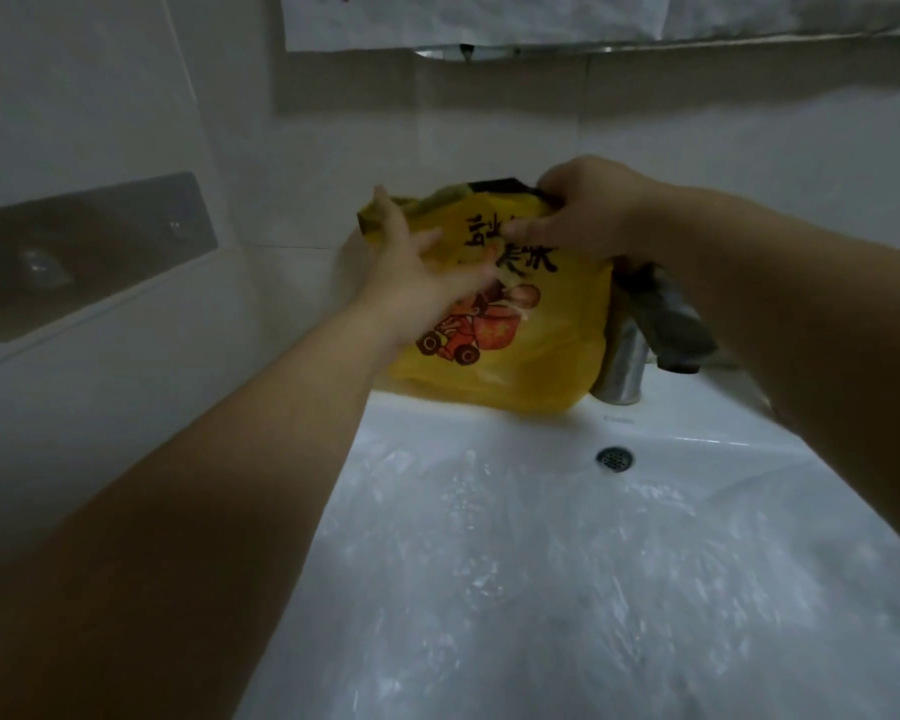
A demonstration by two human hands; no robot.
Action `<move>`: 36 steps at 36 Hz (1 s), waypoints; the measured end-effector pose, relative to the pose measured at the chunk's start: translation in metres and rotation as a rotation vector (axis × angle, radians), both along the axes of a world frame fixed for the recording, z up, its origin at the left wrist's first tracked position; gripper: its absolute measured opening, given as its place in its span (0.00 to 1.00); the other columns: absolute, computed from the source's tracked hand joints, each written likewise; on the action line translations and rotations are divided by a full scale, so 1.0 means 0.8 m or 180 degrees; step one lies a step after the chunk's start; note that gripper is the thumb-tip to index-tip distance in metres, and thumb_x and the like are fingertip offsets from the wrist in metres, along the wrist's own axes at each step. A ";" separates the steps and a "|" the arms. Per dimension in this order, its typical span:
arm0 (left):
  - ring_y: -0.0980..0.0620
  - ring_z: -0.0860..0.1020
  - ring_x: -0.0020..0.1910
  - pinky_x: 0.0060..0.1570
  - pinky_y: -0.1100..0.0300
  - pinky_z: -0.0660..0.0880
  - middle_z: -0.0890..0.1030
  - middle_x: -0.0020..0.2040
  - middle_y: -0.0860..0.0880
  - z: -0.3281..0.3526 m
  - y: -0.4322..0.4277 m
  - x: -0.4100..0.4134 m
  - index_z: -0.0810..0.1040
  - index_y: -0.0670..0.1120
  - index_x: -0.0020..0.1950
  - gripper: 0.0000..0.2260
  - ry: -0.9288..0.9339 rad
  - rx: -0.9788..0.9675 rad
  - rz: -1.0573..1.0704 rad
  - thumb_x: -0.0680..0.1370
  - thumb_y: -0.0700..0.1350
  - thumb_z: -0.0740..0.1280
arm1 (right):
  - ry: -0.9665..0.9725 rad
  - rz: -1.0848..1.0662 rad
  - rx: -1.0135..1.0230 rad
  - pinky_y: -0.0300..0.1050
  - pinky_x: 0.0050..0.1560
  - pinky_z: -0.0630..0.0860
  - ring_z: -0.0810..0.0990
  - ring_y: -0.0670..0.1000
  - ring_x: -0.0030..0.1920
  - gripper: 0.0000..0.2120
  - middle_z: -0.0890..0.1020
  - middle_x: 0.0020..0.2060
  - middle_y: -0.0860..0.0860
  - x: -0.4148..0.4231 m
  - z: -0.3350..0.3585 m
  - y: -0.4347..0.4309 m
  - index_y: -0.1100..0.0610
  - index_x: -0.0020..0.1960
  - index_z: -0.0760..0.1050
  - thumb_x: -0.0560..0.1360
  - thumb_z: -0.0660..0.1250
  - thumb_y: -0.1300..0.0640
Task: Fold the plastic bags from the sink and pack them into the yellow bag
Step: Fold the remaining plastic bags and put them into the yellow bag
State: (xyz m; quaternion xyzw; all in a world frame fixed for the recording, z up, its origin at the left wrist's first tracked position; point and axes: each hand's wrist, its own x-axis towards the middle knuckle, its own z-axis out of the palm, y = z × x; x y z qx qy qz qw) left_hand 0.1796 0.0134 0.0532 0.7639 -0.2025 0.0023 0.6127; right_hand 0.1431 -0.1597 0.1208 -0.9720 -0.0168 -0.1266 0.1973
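Head view, sole entry. Item: yellow bag point(520, 350), printed with black characters and a red cartoon, standing on the back ledge of the sink point(707, 426), touching the tap point(640, 345) on the tap's left side. Risks, as judged: the yellow bag is soft and stands on a narrow ledge, so a push on its upper face could tip it forward, away from the tap, into the basin; its mouth could sag shut if only one side is held, and anything pushed in would then catch on the rim. Holders: right hand point(578, 210), fingers curled, pinching the top rim above the tap, just beside a dark strip point(494, 185) at the mouth (what it is cannot be told); left hand point(417, 272), fingers spread and straight, laid flat against the bag's front face, on the side away from the tap. Remaining stock: clear plastic bags point(489, 553), unfolded and blurred, spread over the basin in front of the tap, well apart from both hands; folding looks not yet done.
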 end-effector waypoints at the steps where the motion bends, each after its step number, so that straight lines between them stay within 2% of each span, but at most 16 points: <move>1: 0.50 0.66 0.72 0.68 0.50 0.68 0.63 0.76 0.49 -0.009 -0.002 -0.003 0.27 0.54 0.75 0.58 -0.0024 0.0227 -0.0064 0.71 0.46 0.76 | -0.0056 0.0004 0.0072 0.38 0.31 0.65 0.72 0.46 0.36 0.15 0.74 0.38 0.47 0.000 0.000 0.001 0.54 0.50 0.73 0.76 0.66 0.42; 4: 0.50 0.61 0.75 0.69 0.54 0.65 0.56 0.78 0.48 -0.027 -0.010 -0.009 0.24 0.54 0.73 0.60 -0.0197 0.0665 -0.0031 0.70 0.43 0.77 | -0.0359 -0.0112 0.0272 0.41 0.40 0.69 0.72 0.50 0.46 0.21 0.74 0.47 0.50 0.002 -0.002 0.003 0.56 0.60 0.73 0.76 0.66 0.42; 6: 0.49 0.61 0.75 0.69 0.54 0.64 0.55 0.78 0.47 -0.034 -0.013 -0.011 0.25 0.55 0.74 0.60 -0.0395 0.0813 0.0147 0.70 0.42 0.77 | -0.0362 -0.0205 0.0230 0.44 0.44 0.69 0.72 0.51 0.49 0.25 0.73 0.51 0.51 -0.001 -0.003 0.007 0.56 0.63 0.71 0.75 0.65 0.40; 9: 0.46 0.57 0.76 0.73 0.48 0.62 0.53 0.78 0.46 -0.038 -0.013 -0.010 0.27 0.56 0.75 0.60 -0.0701 0.0976 0.0344 0.69 0.44 0.78 | -0.0010 -0.0317 -0.0389 0.48 0.55 0.70 0.74 0.56 0.57 0.30 0.75 0.55 0.53 -0.008 -0.003 0.010 0.54 0.66 0.70 0.75 0.58 0.33; 11: 0.43 0.55 0.76 0.73 0.44 0.60 0.52 0.78 0.45 -0.039 -0.010 -0.009 0.28 0.56 0.75 0.61 -0.0778 0.1124 0.0398 0.68 0.46 0.79 | 0.0356 -0.0348 -0.0494 0.52 0.65 0.66 0.71 0.58 0.66 0.29 0.73 0.65 0.55 -0.014 -0.002 0.011 0.53 0.70 0.67 0.78 0.54 0.36; 12: 0.43 0.54 0.77 0.73 0.43 0.60 0.51 0.78 0.46 -0.039 -0.008 -0.009 0.28 0.57 0.75 0.61 -0.0791 0.1188 0.0404 0.68 0.46 0.79 | 0.0504 -0.0376 -0.0392 0.53 0.66 0.65 0.70 0.59 0.66 0.27 0.72 0.67 0.56 -0.016 0.000 0.011 0.54 0.70 0.67 0.79 0.53 0.39; 15: 0.42 0.53 0.77 0.74 0.43 0.59 0.50 0.78 0.46 -0.040 -0.006 -0.011 0.29 0.57 0.75 0.60 -0.0831 0.1307 0.0425 0.68 0.46 0.79 | 0.0398 -0.0528 -0.0110 0.49 0.54 0.70 0.75 0.57 0.54 0.18 0.77 0.58 0.58 -0.025 0.005 0.007 0.59 0.62 0.73 0.80 0.56 0.48; 17: 0.43 0.53 0.77 0.74 0.44 0.58 0.50 0.78 0.46 -0.042 -0.005 -0.013 0.30 0.57 0.76 0.59 -0.0810 0.1386 0.0422 0.69 0.45 0.78 | 0.0073 -0.0614 0.0011 0.49 0.50 0.72 0.76 0.57 0.52 0.15 0.78 0.54 0.58 -0.026 0.007 0.002 0.61 0.59 0.75 0.79 0.59 0.53; 20: 0.42 0.51 0.77 0.74 0.45 0.58 0.48 0.78 0.44 -0.047 -0.004 -0.017 0.32 0.59 0.76 0.56 -0.0679 0.1683 0.0327 0.70 0.46 0.77 | -0.0340 -0.0658 0.0336 0.49 0.55 0.74 0.75 0.55 0.54 0.13 0.78 0.54 0.55 -0.024 0.003 -0.003 0.58 0.59 0.76 0.77 0.63 0.57; 22: 0.42 0.48 0.77 0.74 0.46 0.57 0.45 0.78 0.44 -0.050 -0.004 -0.020 0.33 0.61 0.76 0.55 -0.0614 0.1878 0.0279 0.71 0.47 0.76 | -0.0594 -0.0729 0.0701 0.53 0.63 0.71 0.75 0.55 0.58 0.15 0.76 0.55 0.52 -0.024 0.000 -0.007 0.54 0.62 0.74 0.76 0.65 0.58; 24: 0.42 0.48 0.77 0.74 0.46 0.57 0.44 0.78 0.45 -0.051 -0.003 -0.023 0.35 0.61 0.77 0.53 -0.0587 0.1931 0.0295 0.71 0.47 0.76 | -0.0827 -0.0860 0.0958 0.56 0.66 0.70 0.74 0.56 0.60 0.18 0.76 0.58 0.52 -0.025 -0.003 -0.012 0.52 0.65 0.72 0.76 0.64 0.59; 27: 0.43 0.51 0.77 0.74 0.47 0.59 0.47 0.78 0.44 -0.047 -0.001 -0.029 0.40 0.60 0.78 0.51 -0.0586 0.1764 0.0321 0.71 0.47 0.76 | -0.1021 -0.1017 0.0998 0.55 0.66 0.70 0.74 0.55 0.61 0.19 0.75 0.61 0.52 -0.031 -0.006 -0.012 0.52 0.67 0.70 0.76 0.63 0.61; 33: 0.44 0.60 0.73 0.73 0.52 0.60 0.59 0.74 0.45 -0.031 0.010 -0.064 0.55 0.52 0.79 0.41 -0.0819 0.1515 0.0440 0.72 0.48 0.75 | -0.1323 -0.0696 0.0728 0.55 0.65 0.69 0.75 0.54 0.61 0.16 0.78 0.59 0.52 -0.076 -0.019 0.009 0.54 0.64 0.74 0.77 0.61 0.58; 34: 0.45 0.61 0.73 0.73 0.53 0.61 0.60 0.73 0.45 -0.030 0.012 -0.070 0.57 0.52 0.79 0.39 -0.0854 0.1460 0.0426 0.73 0.47 0.74 | -0.1389 -0.0664 0.0697 0.53 0.65 0.69 0.75 0.54 0.60 0.16 0.79 0.59 0.52 -0.083 -0.022 0.013 0.54 0.64 0.74 0.77 0.61 0.58; 36: 0.48 0.64 0.71 0.68 0.64 0.61 0.63 0.71 0.46 -0.027 0.019 -0.094 0.61 0.50 0.77 0.34 -0.0943 0.1349 0.0379 0.75 0.45 0.72 | -0.1487 -0.0614 0.0686 0.45 0.60 0.71 0.76 0.52 0.59 0.16 0.79 0.58 0.51 -0.107 -0.028 0.020 0.55 0.64 0.74 0.77 0.60 0.59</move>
